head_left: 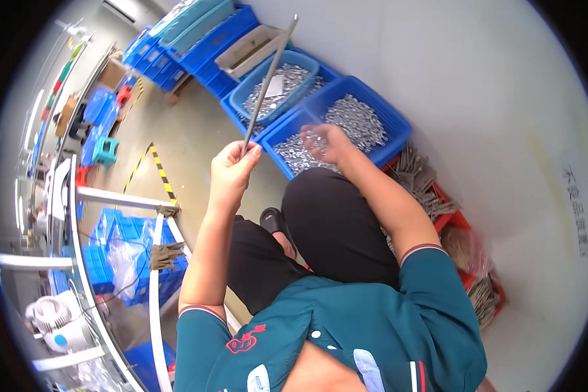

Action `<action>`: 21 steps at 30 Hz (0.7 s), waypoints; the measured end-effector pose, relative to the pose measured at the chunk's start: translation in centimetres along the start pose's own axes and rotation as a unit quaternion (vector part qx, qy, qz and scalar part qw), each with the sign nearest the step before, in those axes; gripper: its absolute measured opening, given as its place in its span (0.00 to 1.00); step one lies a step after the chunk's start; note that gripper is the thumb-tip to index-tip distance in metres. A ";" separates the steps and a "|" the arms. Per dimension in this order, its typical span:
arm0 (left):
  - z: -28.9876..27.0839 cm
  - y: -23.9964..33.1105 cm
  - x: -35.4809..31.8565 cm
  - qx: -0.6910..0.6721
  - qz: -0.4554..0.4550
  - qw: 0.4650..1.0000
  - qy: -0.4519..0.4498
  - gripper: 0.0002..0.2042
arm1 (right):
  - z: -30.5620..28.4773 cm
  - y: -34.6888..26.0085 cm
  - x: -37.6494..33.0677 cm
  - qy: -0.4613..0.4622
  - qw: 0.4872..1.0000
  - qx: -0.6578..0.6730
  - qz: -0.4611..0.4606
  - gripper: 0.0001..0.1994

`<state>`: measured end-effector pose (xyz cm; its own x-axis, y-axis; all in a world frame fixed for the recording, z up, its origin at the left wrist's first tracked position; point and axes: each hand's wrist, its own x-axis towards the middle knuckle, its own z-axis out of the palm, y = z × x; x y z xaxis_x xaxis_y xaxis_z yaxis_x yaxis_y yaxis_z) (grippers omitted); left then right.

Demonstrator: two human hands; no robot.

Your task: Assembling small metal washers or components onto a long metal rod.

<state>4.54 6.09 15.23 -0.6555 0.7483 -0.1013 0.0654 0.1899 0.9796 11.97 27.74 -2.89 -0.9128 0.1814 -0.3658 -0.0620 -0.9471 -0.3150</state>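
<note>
— Pinching what, that left hand [232,173]?

— A long thin grey metal rod [268,81], gripped at its lower end between thumb and curled fingers. It slants up and away over the round blue plastic basin of small silvery metal parts [277,85], its tip near the far wall.

— And the right hand [326,144]?

— Fingers bent down into the rectangular blue plastic crate heaped with small silvery metal pieces [346,124]. They seem closed on a few pieces, but I cannot tell for certain.

— Where does that crate sit?

— On the pale floor [196,137], just beyond the person's knees in black trousers [333,222], touching the basin's crate at its far left corner. A red crate holding grey metal strips [431,189] lies just beside its right edge, along the wall.
</note>
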 end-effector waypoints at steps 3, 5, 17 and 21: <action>-3.2 -3.9 0.1 -0.021 -0.009 0.999 0.048 0.07 | 3.2 -0.7 -0.1 0.037 0.995 -0.090 0.026 0.13; -3.6 -6.7 0.7 0.002 -0.012 0.998 0.065 0.08 | 3.8 -1.5 0.3 0.026 0.991 -0.115 0.057 0.11; -6.2 -15.1 1.0 -0.082 -0.030 0.996 0.028 0.09 | 10.9 -5.8 -0.3 0.028 0.967 -0.249 0.043 0.10; -6.9 -14.1 0.3 -0.066 -0.036 0.997 -0.021 0.15 | 11.9 -5.6 -0.3 0.037 0.973 -0.225 0.027 0.10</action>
<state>-1.81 -0.75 2.60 -0.6222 0.7625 -0.1772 -0.0826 0.1611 0.9835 7.80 29.82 9.46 -0.8772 0.1699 -0.4491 0.1828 -0.7467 -0.6396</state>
